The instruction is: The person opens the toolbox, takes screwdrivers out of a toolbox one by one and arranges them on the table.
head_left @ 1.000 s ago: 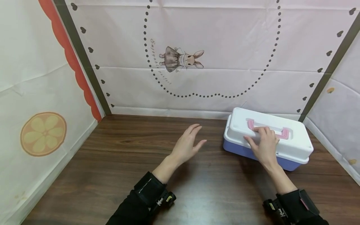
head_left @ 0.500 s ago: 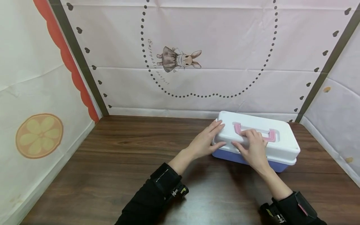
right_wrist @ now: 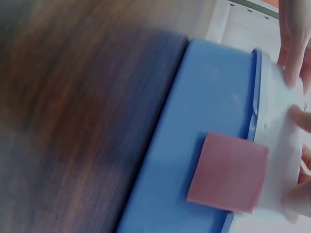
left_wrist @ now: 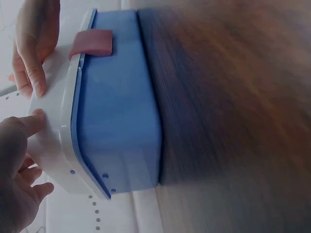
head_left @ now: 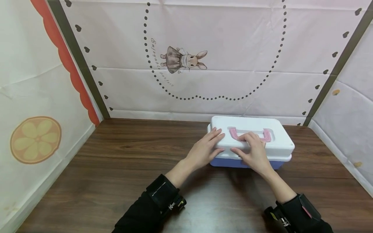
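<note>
Pink plastic handle, recessed in the lid's top: the right hand has its bent index finger at this part and its thumb at the lid's front wall, a clear gap between the two. Its remaining fingers are hidden, so from my remote station I cannot tell whether they wrap the handle. The left hand is spread, its thumb at the front wall and its fingers over the left end; it encloses nothing.

Both hands bear upon one rectangular plastic box, right of centre near the back wall, its long side facing the wearer. The smooth white lid lies down upon the blue-violet base. A square, dusky-pink clasp spans the seam at the front; I see no finger on it.

I judge the step in hand to be two-handed steadying and placing of the box, with the clasp not yet worked. The next move, as I read it, calls for balanced pressure from both sides, so that the box sits level and square.

Outward from the box: the brown wood-grain tabletop, then the pale cloth backdrop, printed with dots, hearts and a dressed rabbit.
</note>
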{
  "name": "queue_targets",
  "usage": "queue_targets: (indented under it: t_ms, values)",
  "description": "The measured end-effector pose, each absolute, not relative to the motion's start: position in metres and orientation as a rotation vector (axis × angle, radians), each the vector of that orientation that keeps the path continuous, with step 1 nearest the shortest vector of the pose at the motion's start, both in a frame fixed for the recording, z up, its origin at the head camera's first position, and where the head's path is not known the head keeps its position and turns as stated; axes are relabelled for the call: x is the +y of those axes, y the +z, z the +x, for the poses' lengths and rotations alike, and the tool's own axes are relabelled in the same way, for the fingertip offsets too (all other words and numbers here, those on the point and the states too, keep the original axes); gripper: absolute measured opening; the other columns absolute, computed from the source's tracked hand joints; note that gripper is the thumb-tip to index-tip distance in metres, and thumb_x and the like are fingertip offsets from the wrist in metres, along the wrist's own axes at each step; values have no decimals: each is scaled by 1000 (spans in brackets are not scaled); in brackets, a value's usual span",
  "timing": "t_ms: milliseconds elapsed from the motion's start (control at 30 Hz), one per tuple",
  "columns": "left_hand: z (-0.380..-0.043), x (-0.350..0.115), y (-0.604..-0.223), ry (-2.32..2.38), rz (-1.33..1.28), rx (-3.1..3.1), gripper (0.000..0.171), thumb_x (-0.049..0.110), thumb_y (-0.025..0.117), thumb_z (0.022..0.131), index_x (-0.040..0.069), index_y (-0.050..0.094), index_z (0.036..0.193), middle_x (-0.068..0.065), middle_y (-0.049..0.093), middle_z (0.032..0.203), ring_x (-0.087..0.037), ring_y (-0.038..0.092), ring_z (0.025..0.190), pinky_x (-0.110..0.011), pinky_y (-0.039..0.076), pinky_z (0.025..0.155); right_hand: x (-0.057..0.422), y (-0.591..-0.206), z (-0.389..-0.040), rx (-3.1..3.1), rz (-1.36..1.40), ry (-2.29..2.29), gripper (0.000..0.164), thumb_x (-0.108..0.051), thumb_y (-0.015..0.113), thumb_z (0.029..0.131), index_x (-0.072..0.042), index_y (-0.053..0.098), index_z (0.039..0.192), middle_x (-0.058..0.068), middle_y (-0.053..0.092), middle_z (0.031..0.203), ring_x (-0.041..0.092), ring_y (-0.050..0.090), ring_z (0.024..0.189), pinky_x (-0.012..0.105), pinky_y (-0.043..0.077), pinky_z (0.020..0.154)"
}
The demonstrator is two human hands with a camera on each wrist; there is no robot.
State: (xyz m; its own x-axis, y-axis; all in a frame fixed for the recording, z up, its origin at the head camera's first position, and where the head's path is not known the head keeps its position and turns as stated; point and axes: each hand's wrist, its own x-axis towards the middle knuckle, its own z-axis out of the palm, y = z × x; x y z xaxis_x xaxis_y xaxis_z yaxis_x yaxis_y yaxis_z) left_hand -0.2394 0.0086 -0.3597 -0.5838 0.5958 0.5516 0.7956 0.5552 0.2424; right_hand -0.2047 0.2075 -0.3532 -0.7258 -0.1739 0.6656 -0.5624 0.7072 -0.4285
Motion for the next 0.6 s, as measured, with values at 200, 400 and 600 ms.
queue_targets:
  t_ms: [200,400,600]
  values:
    - [-227,-1,-357,-531,-1069,-2320,46,29,62,82,5,53,121,-12,48,125,-24,39,120,-33,38,91,207,-351,-213,-2303,724,945,32,-10,79,63,-6,59,87,2,56,87,16,47,85,33,30,70]
    - [-211,-5,-354,-365,-980,-2280,46,30,64,80,2,56,116,-15,53,117,-27,48,112,-33,41,88,204,-344,-217,-2302,895,1025,30,-7,79,63,-7,60,86,1,57,86,14,49,85,28,35,74]
    - [-193,-8,-354,-244,-905,-2244,47,31,64,79,-1,58,113,-19,56,111,-29,52,106,-33,43,86,193,-325,-206,-2250,1071,1137,29,3,78,60,0,60,83,12,58,82,25,53,81,32,38,75]
